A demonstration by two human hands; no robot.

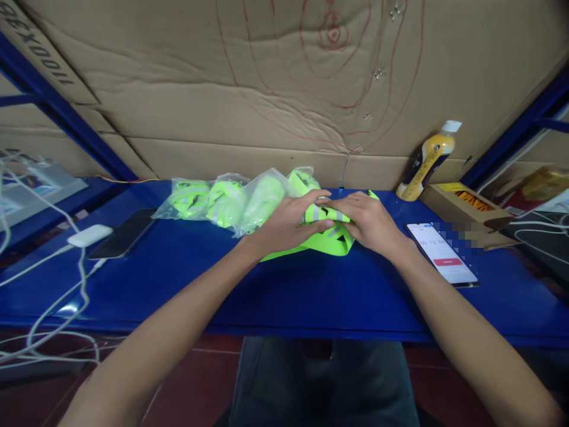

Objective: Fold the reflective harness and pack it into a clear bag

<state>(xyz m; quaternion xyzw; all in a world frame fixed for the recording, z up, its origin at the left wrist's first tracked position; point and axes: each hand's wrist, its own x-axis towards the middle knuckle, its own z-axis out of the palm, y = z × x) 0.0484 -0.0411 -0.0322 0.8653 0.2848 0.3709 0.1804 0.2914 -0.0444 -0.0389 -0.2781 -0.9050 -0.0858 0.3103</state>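
**Item 1. Left hand** (287,222), centre of the frame. The fingers are curled over the top of the reflective vest (331,242) and closed on its fabric.

**Item 2. Right hand** (368,222), just right of centre. It is half closed, with the fingertips meeting those of the left hand over the same bundle. The thumb is hidden, so how firm the grip is cannot be told.

**Item 3. Reflective vest.** Fluorescent yellow-green with grey reflective bands, gathered into a loose wad. It rests on the blue table (284,290) at centre, under and between both hands. No bag is around it.

**Item 4. Bagged vests** (226,201), four in number. They sit in clear plastic bags in a row along the back of the table, from left of centre up to the hands.

**Progress, as judged.** Four pieces look finished and packed. The fifth is only partly bundled, so compacting and bagging appear to remain. No empty bag can be made out.

**Surroundings**
- A lit smartphone (442,254) lies on the table, right of the hands.
- A dark phone (122,234) and a white charger (90,235) with cables lie at left.
- A bottle of yellow drink (429,160) leans at upper right.
- An open carton (464,204) sits beside the bottle.
- A cardboard backing (267,89) carries red pen lines.
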